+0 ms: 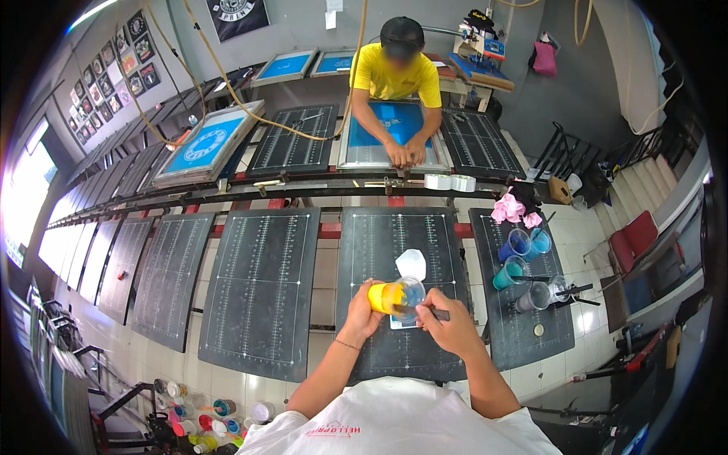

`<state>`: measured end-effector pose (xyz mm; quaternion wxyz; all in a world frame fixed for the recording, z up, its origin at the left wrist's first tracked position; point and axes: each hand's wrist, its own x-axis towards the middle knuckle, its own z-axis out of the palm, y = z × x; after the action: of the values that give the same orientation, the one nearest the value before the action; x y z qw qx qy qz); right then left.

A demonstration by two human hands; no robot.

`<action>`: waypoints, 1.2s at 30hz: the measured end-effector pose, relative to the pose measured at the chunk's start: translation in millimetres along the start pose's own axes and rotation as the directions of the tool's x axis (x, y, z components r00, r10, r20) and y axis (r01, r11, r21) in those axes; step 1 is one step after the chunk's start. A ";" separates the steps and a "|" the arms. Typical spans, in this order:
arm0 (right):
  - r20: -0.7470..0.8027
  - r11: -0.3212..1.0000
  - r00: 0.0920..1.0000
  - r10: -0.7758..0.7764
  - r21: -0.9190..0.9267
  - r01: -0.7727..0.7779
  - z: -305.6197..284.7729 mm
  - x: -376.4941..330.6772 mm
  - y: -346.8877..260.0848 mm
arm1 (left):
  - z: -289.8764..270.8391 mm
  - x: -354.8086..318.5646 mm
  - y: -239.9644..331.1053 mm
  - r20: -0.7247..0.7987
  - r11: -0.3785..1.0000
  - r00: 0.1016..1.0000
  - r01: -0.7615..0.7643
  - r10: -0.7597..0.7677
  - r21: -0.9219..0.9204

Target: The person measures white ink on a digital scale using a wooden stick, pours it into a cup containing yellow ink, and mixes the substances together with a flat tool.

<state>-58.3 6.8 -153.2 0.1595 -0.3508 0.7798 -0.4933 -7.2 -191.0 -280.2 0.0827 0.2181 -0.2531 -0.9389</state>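
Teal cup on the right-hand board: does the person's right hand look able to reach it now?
Probably yes: nothing visible blocks the way from the right hand to the teal cup, though that hand is occupied gripping a dark tool.

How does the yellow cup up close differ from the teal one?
The yellow cup is gripped in the left hand; the teal cup stands on a black board. The yellow cup is tipped well over; the teal cup looks upright. Both look see-through, with colour inside.
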 end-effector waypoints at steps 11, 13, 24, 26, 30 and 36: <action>-0.185 0.994 0.981 0.059 -0.085 -0.076 -3.8 5.1 4.7 | 4.4 -1.1 4.1 0.017 1.000 1.000 -0.002 0.001 0.022; -0.095 1.000 0.995 0.015 -0.008 -0.016 -4.8 1.8 0.8 | -4.4 1.4 1.4 0.017 0.999 0.999 0.038 -0.038 0.031; -0.236 0.990 0.971 0.039 -0.119 -0.069 -4.4 6.9 -2.1 | 11.6 2.0 12.5 0.017 1.000 1.000 0.010 -0.011 0.027; -0.110 0.990 0.992 0.065 0.135 -0.050 -5.3 4.4 -5.2 | 11.1 1.9 14.5 0.023 0.999 1.000 0.018 -0.019 0.038; -0.144 0.991 0.986 0.085 0.112 -0.070 -3.3 6.6 0.1 | 12.1 2.2 18.4 0.041 1.000 0.999 0.018 -0.019 0.025; -0.313 0.999 0.949 0.047 0.012 -0.045 -2.7 1.9 3.3 | 14.2 3.2 14.1 0.063 0.998 0.997 0.049 -0.052 0.037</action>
<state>-62.6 8.1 -154.6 0.0460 -0.2494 0.8021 -0.5407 -15.9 -197.8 -263.2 0.0471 0.1959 -0.2664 -0.9426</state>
